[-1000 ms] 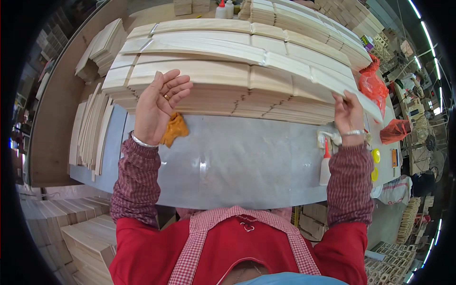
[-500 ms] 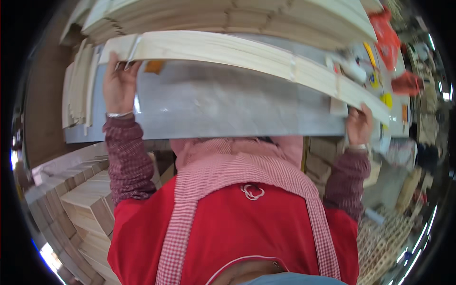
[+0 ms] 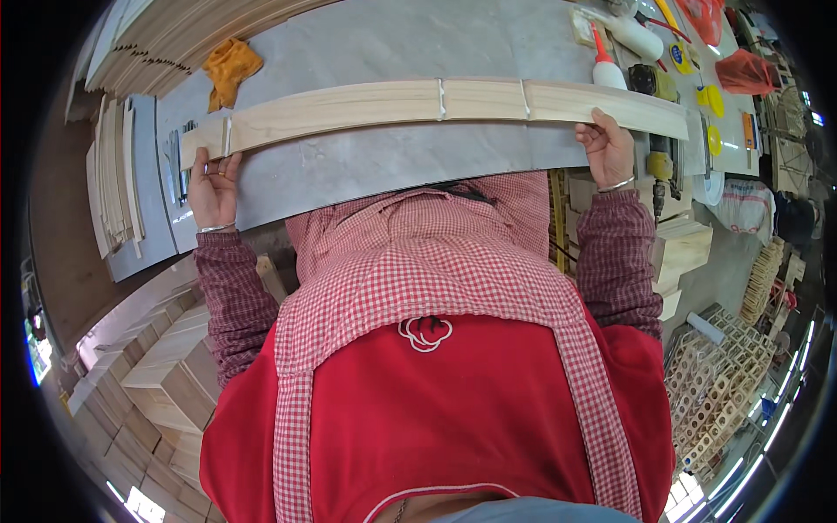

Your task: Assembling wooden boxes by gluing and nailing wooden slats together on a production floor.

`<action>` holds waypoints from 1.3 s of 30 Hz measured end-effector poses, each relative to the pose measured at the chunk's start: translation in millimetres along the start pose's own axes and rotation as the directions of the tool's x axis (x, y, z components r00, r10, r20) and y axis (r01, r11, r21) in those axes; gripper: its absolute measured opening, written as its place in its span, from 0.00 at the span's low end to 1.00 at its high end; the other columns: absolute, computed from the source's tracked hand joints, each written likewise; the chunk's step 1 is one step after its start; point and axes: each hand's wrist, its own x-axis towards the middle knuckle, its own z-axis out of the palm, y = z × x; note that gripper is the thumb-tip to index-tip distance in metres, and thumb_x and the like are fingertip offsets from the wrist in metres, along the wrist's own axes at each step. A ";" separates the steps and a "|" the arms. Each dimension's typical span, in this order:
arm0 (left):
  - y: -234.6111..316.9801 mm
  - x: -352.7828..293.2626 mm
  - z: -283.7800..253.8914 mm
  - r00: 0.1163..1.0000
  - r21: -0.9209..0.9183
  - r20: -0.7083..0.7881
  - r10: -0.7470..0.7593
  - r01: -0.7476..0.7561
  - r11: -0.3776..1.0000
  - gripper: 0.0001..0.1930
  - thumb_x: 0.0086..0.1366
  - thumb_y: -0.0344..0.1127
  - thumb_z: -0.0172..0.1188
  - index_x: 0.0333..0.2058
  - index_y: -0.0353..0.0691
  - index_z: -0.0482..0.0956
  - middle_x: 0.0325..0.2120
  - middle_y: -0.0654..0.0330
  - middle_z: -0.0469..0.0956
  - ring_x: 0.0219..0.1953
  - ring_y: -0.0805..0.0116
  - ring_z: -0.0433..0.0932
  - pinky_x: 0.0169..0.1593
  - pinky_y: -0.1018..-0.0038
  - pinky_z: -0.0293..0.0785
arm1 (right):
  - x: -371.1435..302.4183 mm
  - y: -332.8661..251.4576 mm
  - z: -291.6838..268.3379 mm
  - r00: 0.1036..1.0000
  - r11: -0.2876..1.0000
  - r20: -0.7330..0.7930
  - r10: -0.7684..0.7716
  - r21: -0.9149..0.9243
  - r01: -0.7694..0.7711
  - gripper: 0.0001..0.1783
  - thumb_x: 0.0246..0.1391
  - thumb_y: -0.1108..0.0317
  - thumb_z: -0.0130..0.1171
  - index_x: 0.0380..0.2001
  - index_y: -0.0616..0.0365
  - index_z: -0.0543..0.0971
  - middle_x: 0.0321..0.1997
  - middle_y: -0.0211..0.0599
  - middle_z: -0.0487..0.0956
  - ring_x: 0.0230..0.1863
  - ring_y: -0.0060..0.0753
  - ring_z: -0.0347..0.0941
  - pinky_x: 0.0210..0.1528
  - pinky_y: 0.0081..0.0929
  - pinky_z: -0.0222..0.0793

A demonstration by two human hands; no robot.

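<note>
Left hand (image 3: 214, 188) and right hand (image 3: 608, 155) pinch the near edge of a wooden board (image 3: 349, 106) running left to right.

Left hand (image 3: 214, 193), right hand (image 3: 608, 155) well apart

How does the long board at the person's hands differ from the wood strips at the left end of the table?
The long board runs sideways, with the left hand and right hand at it; the wood strips run roughly front to back, untouched. The long board is one far longer piece, while the wood strips are several, bunched side by side. Both look like pale wood.
</note>
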 end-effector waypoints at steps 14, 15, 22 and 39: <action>-3.9 -19.5 20.7 0.985 0.186 0.018 0.170 -0.171 0.968 0.11 0.65 0.31 0.53 0.44 0.32 0.70 0.36 0.55 0.74 0.34 0.66 0.75 0.43 0.71 0.78 | -8.1 -22.3 70.3 0.953 0.591 0.155 -0.262 -0.754 0.285 0.10 0.51 0.70 0.58 0.30 0.71 0.77 0.23 0.42 0.77 0.21 0.33 0.74 0.23 0.20 0.69; -6.7 -26.4 32.1 0.977 0.263 0.020 0.213 -0.211 0.941 0.11 0.65 0.31 0.53 0.44 0.32 0.70 0.36 0.55 0.74 0.34 0.67 0.75 0.43 0.71 0.78 | -6.8 -25.2 75.7 0.898 0.418 0.262 -0.354 -0.814 0.402 0.11 0.50 0.70 0.58 0.29 0.70 0.76 0.23 0.42 0.77 0.21 0.34 0.73 0.23 0.22 0.68; -25.7 -45.6 52.9 0.935 0.549 0.079 0.347 -0.331 0.767 0.12 0.64 0.31 0.54 0.44 0.30 0.71 0.37 0.55 0.74 0.35 0.69 0.75 0.41 0.74 0.76 | -0.8 -32.5 102.3 0.615 -0.178 0.637 -0.464 -0.747 0.640 0.10 0.47 0.68 0.57 0.29 0.65 0.76 0.26 0.42 0.77 0.23 0.41 0.69 0.26 0.30 0.64; -55.1 -69.1 88.8 0.861 0.749 0.309 0.403 -0.482 0.455 0.18 0.56 0.30 0.58 0.47 0.37 0.72 0.30 0.58 0.76 0.32 0.69 0.75 0.36 0.77 0.73 | -3.3 -38.7 167.4 0.337 -0.204 0.896 -0.290 -0.402 0.893 0.30 0.44 0.71 0.55 0.55 0.58 0.69 0.50 0.44 0.72 0.46 0.40 0.70 0.48 0.29 0.67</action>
